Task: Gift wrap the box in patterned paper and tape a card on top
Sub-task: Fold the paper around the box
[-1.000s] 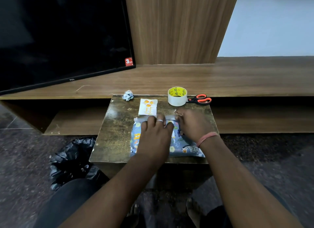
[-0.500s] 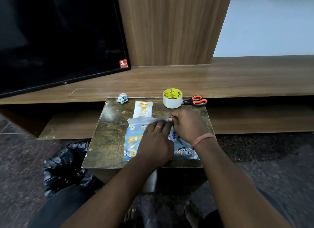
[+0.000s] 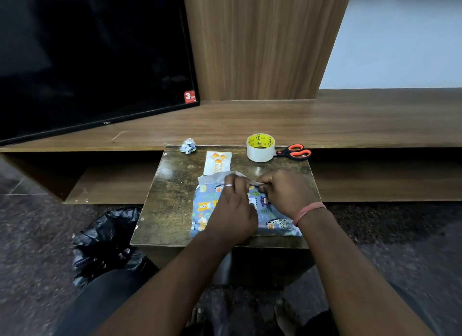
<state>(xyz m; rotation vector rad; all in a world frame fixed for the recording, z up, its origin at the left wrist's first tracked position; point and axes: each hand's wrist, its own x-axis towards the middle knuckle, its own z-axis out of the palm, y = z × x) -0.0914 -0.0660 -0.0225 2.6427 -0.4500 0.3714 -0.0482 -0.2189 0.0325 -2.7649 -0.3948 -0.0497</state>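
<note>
So the box itself is basically hidden right now, it's under the patterned paper (image 3: pixel 226 209) in the near-middle of the small tabletop (image 3: pixel 172 198), with both hands piled on top of it. The left hand (image 3: pixel 231 216) is curled over the wrap, and its fingers (image 3: pixel 231 181) look like they're pinching the pale flap of paper at the far edge, I'd guess to keep the fold tight so it doesn't spring open. The right hand (image 3: pixel 285 194) is pinching that same flap from the right side, fingers narrow, probably creasing it down ready for tape. The card (image 3: pixel 217 162) is lying flat just beyond the flap, near it but apart, so it's waiting for the last step. The tape roll (image 3: pixel 260 148) sits at the far right edge with orange scissors (image 3: pixel 296 151) touching or just beside it, easy reach for the right hand but that means letting go of the fold. There's also a crumpled scrap (image 3: pixel 188 146) at the far left corner and a black bin bag (image 3: pixel 107 243) on the floor to the left, neither really in the way.
</note>
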